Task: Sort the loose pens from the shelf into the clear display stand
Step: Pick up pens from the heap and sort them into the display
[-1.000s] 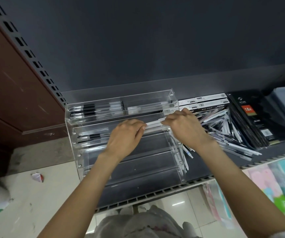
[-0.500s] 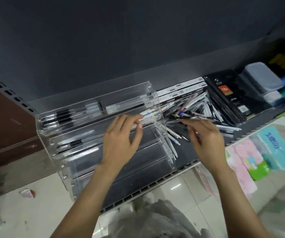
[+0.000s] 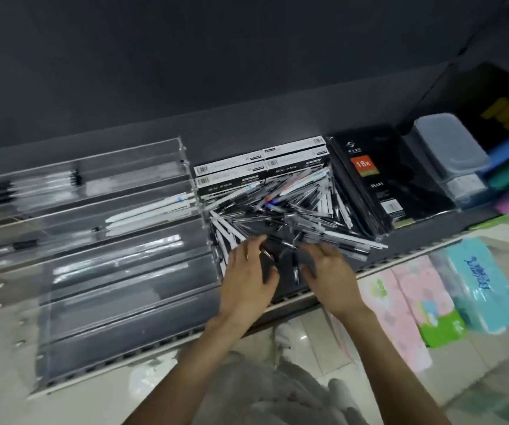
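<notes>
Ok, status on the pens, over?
Left hand and right hand both open, fingers down in loose pen pile. Clear display stand partly stocked, lower tiers bare. Nothing blocking.

Left hand has left the stand and now sits at the near edge of the pen pile, right of the stand. Right hand has drawn slightly nearer and left, just beside the left hand. Both reach into the pile, fingers spread among the pens; grip blurred, cannot tell. White pens now lie in the stand's second tier, unheld.
</notes>
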Demonstrator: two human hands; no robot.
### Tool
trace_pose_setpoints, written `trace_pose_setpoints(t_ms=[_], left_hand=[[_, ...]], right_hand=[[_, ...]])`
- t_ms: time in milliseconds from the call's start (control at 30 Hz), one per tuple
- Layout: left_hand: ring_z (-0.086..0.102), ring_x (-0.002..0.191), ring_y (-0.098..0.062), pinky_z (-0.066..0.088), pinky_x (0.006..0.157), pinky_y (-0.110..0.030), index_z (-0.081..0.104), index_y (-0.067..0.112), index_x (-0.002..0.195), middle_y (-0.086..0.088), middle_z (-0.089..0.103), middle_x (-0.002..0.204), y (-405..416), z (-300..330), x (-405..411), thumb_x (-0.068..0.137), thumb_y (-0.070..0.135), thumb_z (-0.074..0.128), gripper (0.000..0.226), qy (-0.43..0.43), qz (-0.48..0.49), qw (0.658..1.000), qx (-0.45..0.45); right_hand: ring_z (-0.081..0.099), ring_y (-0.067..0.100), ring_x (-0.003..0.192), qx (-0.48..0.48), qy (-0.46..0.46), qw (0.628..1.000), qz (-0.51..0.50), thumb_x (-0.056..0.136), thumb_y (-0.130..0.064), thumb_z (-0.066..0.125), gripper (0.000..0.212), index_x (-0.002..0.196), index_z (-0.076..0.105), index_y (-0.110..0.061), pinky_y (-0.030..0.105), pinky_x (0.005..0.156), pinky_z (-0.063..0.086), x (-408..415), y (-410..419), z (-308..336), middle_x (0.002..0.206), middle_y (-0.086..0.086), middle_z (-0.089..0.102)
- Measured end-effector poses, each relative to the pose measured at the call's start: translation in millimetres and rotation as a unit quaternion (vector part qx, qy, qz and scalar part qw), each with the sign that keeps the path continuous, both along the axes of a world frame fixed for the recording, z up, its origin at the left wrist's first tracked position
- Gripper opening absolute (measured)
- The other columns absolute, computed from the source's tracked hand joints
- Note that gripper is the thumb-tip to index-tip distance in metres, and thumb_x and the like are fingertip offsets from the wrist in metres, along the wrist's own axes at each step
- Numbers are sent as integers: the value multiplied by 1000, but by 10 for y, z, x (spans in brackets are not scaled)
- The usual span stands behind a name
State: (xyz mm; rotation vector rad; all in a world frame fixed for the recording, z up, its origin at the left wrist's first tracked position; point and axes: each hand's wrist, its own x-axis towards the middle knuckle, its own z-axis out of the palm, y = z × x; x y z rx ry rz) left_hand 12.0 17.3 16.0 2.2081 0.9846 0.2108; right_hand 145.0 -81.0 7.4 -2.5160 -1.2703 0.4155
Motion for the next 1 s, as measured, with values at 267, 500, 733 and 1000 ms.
trace_pose_setpoints(t_ms=[267, 500, 733, 1000], left_hand=[[3, 146, -33, 10, 117, -43, 4, 10, 150, -19, 1, 158, -88, -430, 473, 93, 45, 47, 80, 225, 191, 955, 15], [24, 137, -34, 23, 110, -44, 12, 10, 148, -17, 26, 149, -25, -473, 688, 93, 51, 41, 75, 287, 193, 935, 84], [33, 127, -33, 41, 99, -37, 11, 13, 148, -21, 28, 141, 142, -503, 785, 91, 45, 52, 77, 257, 205, 943, 54], [43, 114, -34, 46, 88, -39, 37, 25, 134, -17, 37, 124, 223, -508, 772, 93, 49, 45, 48, 203, 218, 953, 54]], right_hand=[[56, 34, 111, -126, 82, 981, 119, 90, -39, 58, 70, 146, 19, -26, 43, 84, 50, 418, 122, -142, 142, 13, 32], [59, 31, 104, -130, 85, 973, 173, 92, -39, 55, 64, 144, 21, -26, 38, 77, 49, 448, 195, -184, 135, 12, 39], [56, 31, 110, -101, 103, 974, 172, 89, -24, 63, 64, 143, 27, -22, 38, 85, 49, 491, 276, -269, 133, 12, 42], [62, 25, 100, -91, 66, 977, 181, 91, -26, 60, 60, 143, 30, -23, 34, 83, 53, 544, 317, -297, 130, 10, 43]])
